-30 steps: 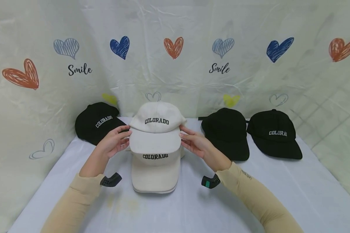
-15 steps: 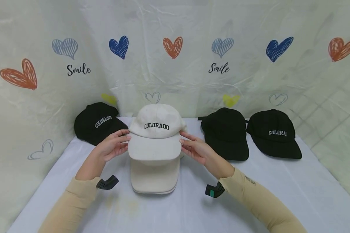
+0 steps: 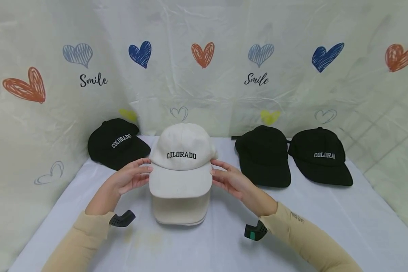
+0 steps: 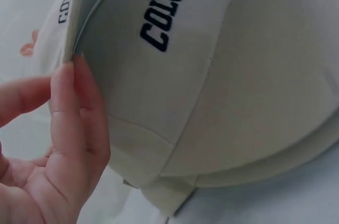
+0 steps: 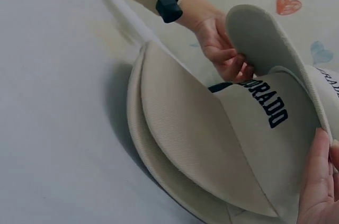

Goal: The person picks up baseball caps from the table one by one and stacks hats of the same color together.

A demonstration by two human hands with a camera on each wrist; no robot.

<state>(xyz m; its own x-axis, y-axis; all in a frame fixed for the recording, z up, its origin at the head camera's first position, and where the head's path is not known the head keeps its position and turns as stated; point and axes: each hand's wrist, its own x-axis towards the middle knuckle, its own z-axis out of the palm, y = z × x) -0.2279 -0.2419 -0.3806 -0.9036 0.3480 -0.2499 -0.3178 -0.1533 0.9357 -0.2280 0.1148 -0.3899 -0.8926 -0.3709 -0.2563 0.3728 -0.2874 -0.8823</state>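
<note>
Tan sleeves [image 3: 78,238]; black angled wrist pieces [image 3: 123,218], green patch [image 3: 252,235] on right.

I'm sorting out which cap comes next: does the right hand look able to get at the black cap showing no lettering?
Probably not yet: the right hand pinches the brim of the upper white cap. The way looks free, though: nothing visible stands between the hand and that black cap.

Head cam: light is soft, even; mild sheen on backdrop [image 3: 224,22] creases. Black cap [image 3: 319,166] nr back R corner of white tablecloth [image 3: 190,253] reads v. dark. Wrist cams are dimmer, greyer; R shows diffuse shadow beside lower white brim [image 5: 185,134].
</note>
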